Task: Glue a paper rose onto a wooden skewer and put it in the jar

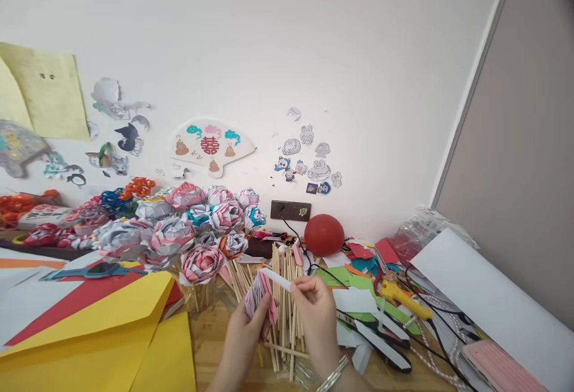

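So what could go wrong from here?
1. The narrow white strip in the right hand meets the folded paper in the left hand; a sharp pull might tear or crease it.
2. The yellow glue gun lies among paper scraps; if hot, which I can't tell, it could scorch them.
3. The wooden sticks close by the hands look loose and could scatter if bumped.

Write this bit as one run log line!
left hand: holds pink-and-white paper bundle | right hand: pinches pale strip | near hands: wooden sticks | left side: paper flowers | right side: glue gun
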Demonstrator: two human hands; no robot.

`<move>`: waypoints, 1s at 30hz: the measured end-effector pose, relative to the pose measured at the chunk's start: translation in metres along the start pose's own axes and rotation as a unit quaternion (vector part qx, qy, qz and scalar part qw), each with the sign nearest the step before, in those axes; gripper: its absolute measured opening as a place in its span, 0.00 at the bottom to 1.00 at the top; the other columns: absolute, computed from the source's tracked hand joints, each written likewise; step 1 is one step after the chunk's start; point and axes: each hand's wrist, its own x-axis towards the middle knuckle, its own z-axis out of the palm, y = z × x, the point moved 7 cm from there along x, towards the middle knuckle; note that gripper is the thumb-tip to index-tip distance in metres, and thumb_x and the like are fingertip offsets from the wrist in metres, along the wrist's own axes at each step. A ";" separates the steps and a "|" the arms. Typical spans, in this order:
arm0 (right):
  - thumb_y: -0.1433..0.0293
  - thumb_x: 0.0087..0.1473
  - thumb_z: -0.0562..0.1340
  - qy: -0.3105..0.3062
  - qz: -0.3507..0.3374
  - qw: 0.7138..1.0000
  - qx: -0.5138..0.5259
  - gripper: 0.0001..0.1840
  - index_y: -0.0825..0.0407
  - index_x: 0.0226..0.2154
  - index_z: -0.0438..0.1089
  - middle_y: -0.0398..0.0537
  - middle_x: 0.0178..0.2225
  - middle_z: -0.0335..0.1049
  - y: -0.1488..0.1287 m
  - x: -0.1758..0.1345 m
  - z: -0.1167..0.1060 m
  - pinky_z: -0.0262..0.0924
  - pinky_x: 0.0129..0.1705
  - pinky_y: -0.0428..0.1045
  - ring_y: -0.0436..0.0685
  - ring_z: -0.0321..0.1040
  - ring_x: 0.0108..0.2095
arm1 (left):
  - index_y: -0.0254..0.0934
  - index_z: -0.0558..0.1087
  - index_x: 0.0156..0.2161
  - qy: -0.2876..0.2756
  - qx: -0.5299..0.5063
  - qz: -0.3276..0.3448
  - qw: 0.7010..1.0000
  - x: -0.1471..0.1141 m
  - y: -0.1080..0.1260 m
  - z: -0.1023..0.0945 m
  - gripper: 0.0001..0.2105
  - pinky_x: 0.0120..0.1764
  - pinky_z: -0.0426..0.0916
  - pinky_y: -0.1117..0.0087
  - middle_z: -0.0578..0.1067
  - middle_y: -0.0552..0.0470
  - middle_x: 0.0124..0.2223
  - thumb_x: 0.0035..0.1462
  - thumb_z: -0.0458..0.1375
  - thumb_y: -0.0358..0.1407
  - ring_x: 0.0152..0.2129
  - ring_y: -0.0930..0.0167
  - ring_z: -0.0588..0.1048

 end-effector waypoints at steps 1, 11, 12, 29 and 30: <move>0.68 0.44 0.59 -0.003 -0.006 1.000 -0.011 0.09 0.50 0.20 0.57 0.48 0.29 0.67 0.004 -0.006 0.007 0.63 0.35 0.50 0.54 0.67 0.30 | 0.39 0.59 0.19 0.009 -0.006 0.010 1.000 0.000 0.001 -0.002 0.22 0.16 0.52 0.76 0.59 0.62 0.10 0.38 0.55 0.57 0.09 0.77 0.57; 0.75 0.47 0.55 -0.089 -0.019 0.984 -0.154 0.06 0.53 0.30 0.66 0.45 0.23 0.66 0.014 -0.023 0.032 0.61 0.29 0.47 0.53 0.65 0.25 | 0.38 0.62 0.22 0.039 0.001 0.045 0.998 -0.002 0.004 -0.009 0.17 0.17 0.53 0.76 0.60 0.62 0.14 0.41 0.57 0.50 0.13 0.76 0.58; 0.76 0.47 0.55 -0.106 -0.037 0.979 -0.170 0.09 0.53 0.32 0.68 0.46 0.25 0.66 0.010 -0.022 0.033 0.61 0.29 0.47 0.53 0.65 0.26 | 0.38 0.62 0.23 0.038 0.010 0.052 0.998 -0.002 0.005 -0.010 0.17 0.17 0.53 0.76 0.61 0.62 0.15 0.41 0.58 0.49 0.13 0.76 0.59; 0.69 0.45 0.60 -0.221 0.000 0.962 -0.161 0.07 0.56 0.29 0.71 0.48 0.27 0.71 -0.008 0.010 0.021 0.62 0.32 0.48 0.55 0.68 0.29 | 0.37 0.63 0.24 -0.091 0.016 0.028 0.995 0.000 0.004 0.011 0.16 0.13 0.48 0.78 0.59 0.65 0.11 0.37 0.61 0.47 0.07 0.79 0.54; 0.68 0.44 0.61 -0.225 0.020 0.964 -0.140 0.07 0.56 0.26 0.70 0.47 0.25 0.70 -0.006 0.011 0.021 0.62 0.31 0.48 0.54 0.67 0.28 | 0.37 0.63 0.24 -0.108 0.015 0.026 0.994 -0.001 0.004 0.014 0.16 0.13 0.48 0.78 0.58 0.65 0.11 0.37 0.61 0.47 0.08 0.80 0.54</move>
